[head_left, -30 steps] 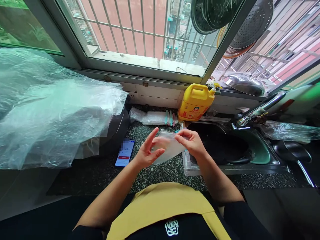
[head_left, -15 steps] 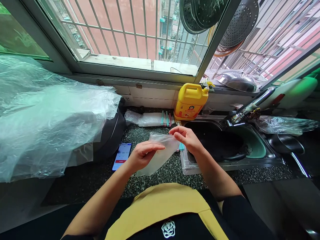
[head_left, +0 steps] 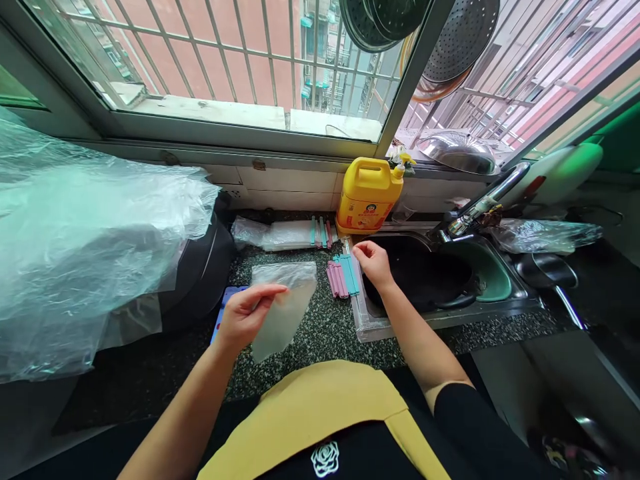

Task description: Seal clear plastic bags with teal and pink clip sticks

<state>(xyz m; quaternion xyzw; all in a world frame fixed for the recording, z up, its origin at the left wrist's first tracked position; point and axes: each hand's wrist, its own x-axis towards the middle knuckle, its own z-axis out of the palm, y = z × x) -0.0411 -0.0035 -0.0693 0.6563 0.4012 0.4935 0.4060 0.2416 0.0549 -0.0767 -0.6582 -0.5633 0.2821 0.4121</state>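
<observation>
A clear plastic bag [head_left: 280, 330] hangs from my left hand [head_left: 246, 315], pinched between thumb and fingers above the speckled counter. My right hand [head_left: 376, 265] is over the left edge of the sink, fingers pressed together; whatever they may hold is too small to make out. Just left of it lie a bundle of pink bag clips [head_left: 338, 280] and a row of turquoise bag clips [head_left: 350, 275]. Behind them, a stack of flat plastic bags [head_left: 290, 235] closed with pink and turquoise clips lies along the wall.
A yellow detergent jug [head_left: 370, 193] stands behind the sink [head_left: 505, 277], which holds a black pan. To the left, a big heap of plastic sheeting [head_left: 100, 233] covers a black object. Partly behind my left hand is a phone [head_left: 220, 312]. A small pot [head_left: 545, 272] sits at right.
My right hand has let go of the bag and moved toward the clips at the sink edge. My left hand has shifted left with the bag, and the clips have come into view.
</observation>
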